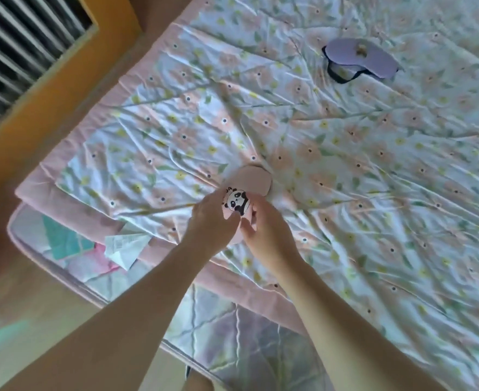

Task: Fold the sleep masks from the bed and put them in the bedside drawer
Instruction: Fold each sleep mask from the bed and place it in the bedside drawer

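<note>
A pink panda sleep mask is pinched between the left hand and right hand, just above the bed near its edge. It is judged soft, light and limp — best gripped at the folded edges. A lavender sleep mask lies well apart on the crumpled floral sheet; orange wall beyond.

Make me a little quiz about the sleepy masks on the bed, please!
1. True or false: both hands hold the pink panda mask.
2. Which mask lies alone, far up the floral sheet? A) green B) purple C) red
3. Fill in: the purple mask has a dark ____ looped beside it.

Key:
1. True: the left hand and right hand pinch it together.
2. B
3. strap
</note>
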